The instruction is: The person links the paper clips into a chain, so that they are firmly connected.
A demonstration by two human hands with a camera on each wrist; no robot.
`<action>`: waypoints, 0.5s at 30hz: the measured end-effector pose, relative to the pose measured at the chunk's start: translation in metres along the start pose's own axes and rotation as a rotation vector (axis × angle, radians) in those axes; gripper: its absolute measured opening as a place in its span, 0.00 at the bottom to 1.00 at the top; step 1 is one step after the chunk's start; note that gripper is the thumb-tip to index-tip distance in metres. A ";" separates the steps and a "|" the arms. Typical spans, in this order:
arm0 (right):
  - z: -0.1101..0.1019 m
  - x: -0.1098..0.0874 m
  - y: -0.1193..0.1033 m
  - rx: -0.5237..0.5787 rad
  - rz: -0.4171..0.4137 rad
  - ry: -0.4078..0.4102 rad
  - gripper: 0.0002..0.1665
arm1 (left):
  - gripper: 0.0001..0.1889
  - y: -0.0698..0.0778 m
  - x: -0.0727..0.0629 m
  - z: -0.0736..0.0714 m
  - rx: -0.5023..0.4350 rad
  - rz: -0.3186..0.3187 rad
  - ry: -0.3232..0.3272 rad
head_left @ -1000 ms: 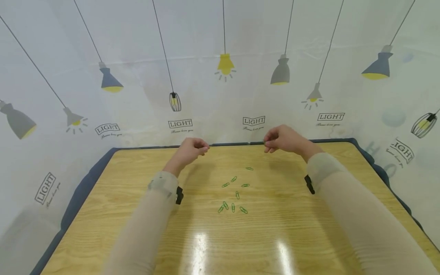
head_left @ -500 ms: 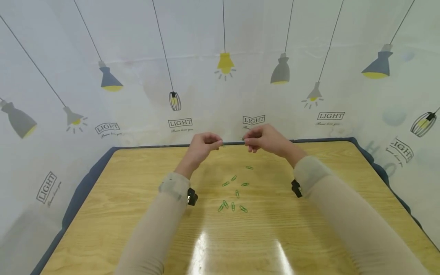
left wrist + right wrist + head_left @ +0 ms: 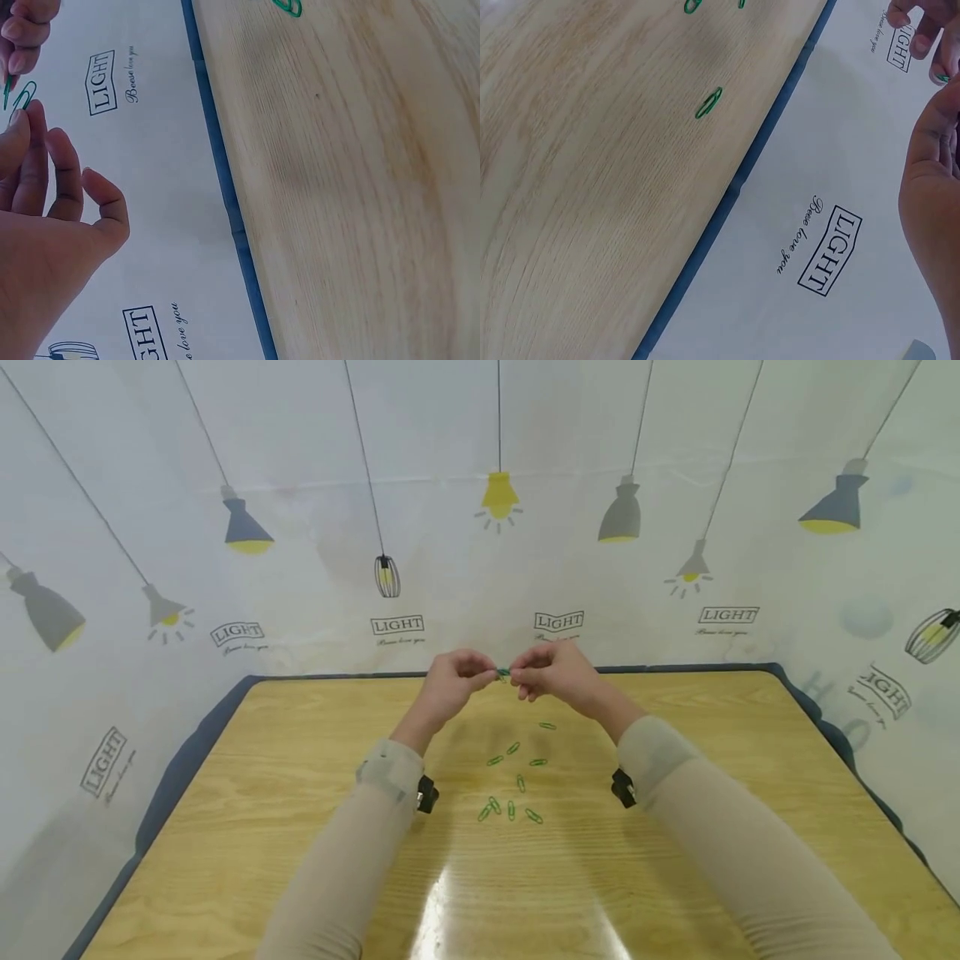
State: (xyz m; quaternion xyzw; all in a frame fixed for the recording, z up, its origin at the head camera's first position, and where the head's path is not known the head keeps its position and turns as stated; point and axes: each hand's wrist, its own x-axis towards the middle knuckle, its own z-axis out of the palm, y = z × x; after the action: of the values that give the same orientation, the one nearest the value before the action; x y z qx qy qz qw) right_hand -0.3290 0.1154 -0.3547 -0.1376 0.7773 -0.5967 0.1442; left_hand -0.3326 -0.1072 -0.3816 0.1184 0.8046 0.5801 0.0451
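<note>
Just above the far edge of the table, my left hand (image 3: 448,687) and right hand (image 3: 561,677) meet almost fingertip to fingertip. Thumb and index finger of the left hand pinch a green paper clip (image 3: 27,95), its looped end sticking up. A second green paper clip (image 3: 7,91) is pinched by the right hand, beside the first in the left wrist view. Whether the two clips touch or link I cannot tell. In the right wrist view, the right hand's fingertips are largely cut off at the frame edge.
Several loose green paper clips, one near the front (image 3: 512,811) and one farther back (image 3: 547,726), lie scattered on the wooden table (image 3: 262,827) below the hands. A lamp-printed white sheet (image 3: 315,568) stands behind and along the sides, with a dark blue border.
Both hands have moved inward from well apart until their fingertips nearly meet, bringing the two held clips together. The loose clips on the table have stayed put.
</note>
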 end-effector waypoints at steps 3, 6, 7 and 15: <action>0.001 0.000 0.000 -0.005 0.006 0.005 0.13 | 0.07 0.001 0.000 0.001 0.008 0.012 -0.002; 0.002 0.000 0.000 -0.016 0.004 0.000 0.13 | 0.06 0.002 0.000 0.001 0.003 0.021 -0.001; 0.002 0.000 0.000 -0.020 0.003 -0.003 0.13 | 0.06 0.002 0.000 0.001 0.004 0.022 -0.002; 0.003 -0.001 0.002 -0.008 0.018 -0.021 0.16 | 0.05 0.001 -0.002 0.001 -0.014 0.016 -0.009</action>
State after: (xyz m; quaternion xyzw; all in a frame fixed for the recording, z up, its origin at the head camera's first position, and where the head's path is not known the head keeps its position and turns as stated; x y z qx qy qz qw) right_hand -0.3271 0.1140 -0.3571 -0.1374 0.7794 -0.5907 0.1572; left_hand -0.3306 -0.1060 -0.3810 0.1270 0.7995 0.5854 0.0451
